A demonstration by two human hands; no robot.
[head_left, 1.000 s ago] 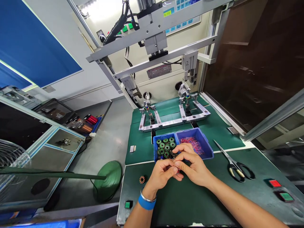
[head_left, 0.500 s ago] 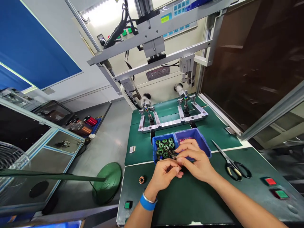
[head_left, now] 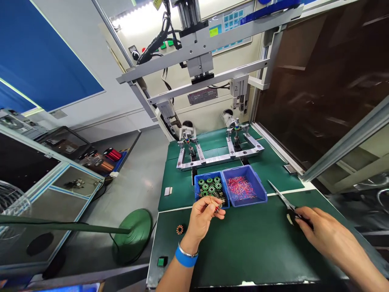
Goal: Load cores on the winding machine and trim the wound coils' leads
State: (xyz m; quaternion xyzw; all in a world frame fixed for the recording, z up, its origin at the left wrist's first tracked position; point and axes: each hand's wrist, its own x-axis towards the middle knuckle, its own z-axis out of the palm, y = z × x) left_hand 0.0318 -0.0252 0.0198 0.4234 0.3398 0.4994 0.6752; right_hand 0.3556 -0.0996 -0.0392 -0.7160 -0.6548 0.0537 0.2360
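— Left of the mat: loose wound coil [head_left: 180,230]. Then left hand [head_left: 203,215], fingertips pinched on a small wired part [head_left: 217,206], just before the blue bin [head_left: 196,190].
— Light, surely; thin leads, easily bent. Best held by the body.
— Further right: scissors [head_left: 279,195], stiff, sharp. Handles under the right hand [head_left: 322,233]; closed or not, impossible to tell. Take by the loops, never the blades.

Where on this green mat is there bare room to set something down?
Widest bare patch: the green mat between the left hand, which pinches a small part, and the right hand on the scissors, in front of the blue bins. A smaller one lies left of the bins. Crowded: the metal fixture behind the bins.
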